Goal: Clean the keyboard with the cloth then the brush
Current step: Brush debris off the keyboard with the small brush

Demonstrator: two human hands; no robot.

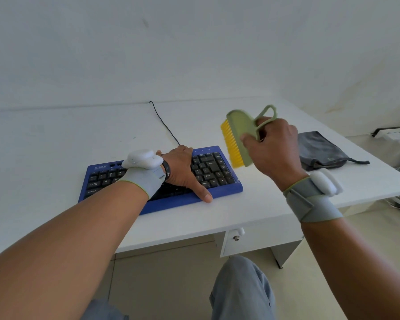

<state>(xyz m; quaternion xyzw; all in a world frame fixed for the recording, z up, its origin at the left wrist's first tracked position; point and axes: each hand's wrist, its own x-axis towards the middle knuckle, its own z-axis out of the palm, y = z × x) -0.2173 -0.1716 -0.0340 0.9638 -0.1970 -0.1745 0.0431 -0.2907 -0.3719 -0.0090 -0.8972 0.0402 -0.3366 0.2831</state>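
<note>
A blue keyboard (pixel 226 188) with black keys lies on the white desk (pixel 56 144), its black cable (pixel 164 125) running to the back edge. My left hand (pixel 183 172) lies flat across the keyboard's middle, thumb on the front edge, pressing it down. My right hand (pixel 273 148) holds a green brush (pixel 240 128) with yellow bristles in the air just right of and above the keyboard's right end, bristles facing left. The brush is blurred. A grey cloth (pixel 321 151) lies crumpled on the desk behind my right hand.
A white wall stands directly behind the desk. A drawer with a knob (pixel 237 236) hangs under the desk front. A power strip with white cables (pixel 390 132) sits off the desk's right side. My knee in grey trousers (pixel 240 285) is below.
</note>
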